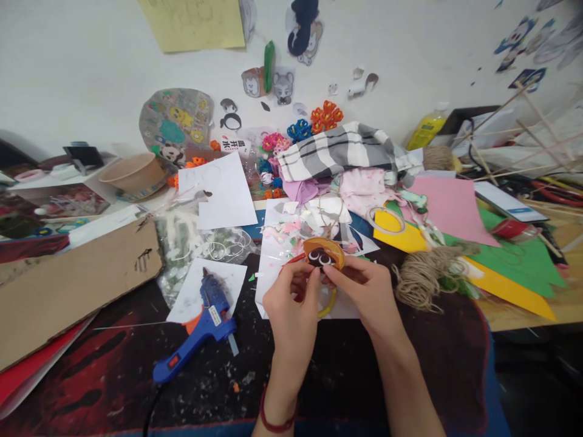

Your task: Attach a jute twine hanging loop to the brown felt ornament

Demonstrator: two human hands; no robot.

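Between my two hands is a small craft face (324,254) with an orange-brown rim, a dark middle and white crescent eyes. My left hand (294,297) pinches its lower left edge, fingers curled. On the other side, my right hand (364,291) grips its lower right, thumb and fingertips closed near the left thumb. Under the hands lies white paper (268,267) strewn with pink and white scraps. Part of a yellow ring (328,305) shows just below the face, partly hidden by my hands. A thin red stick-like thing (295,260) is beside my left fingers.
A blue glue gun (195,352) rests at left on white paper, its cord running toward me. Brown cardboard (91,273) juts in from the left. To the right are a twine bundle (421,276), a tape roll (387,220) and coloured sheets (464,203). Checked cloth (341,152) lies behind.
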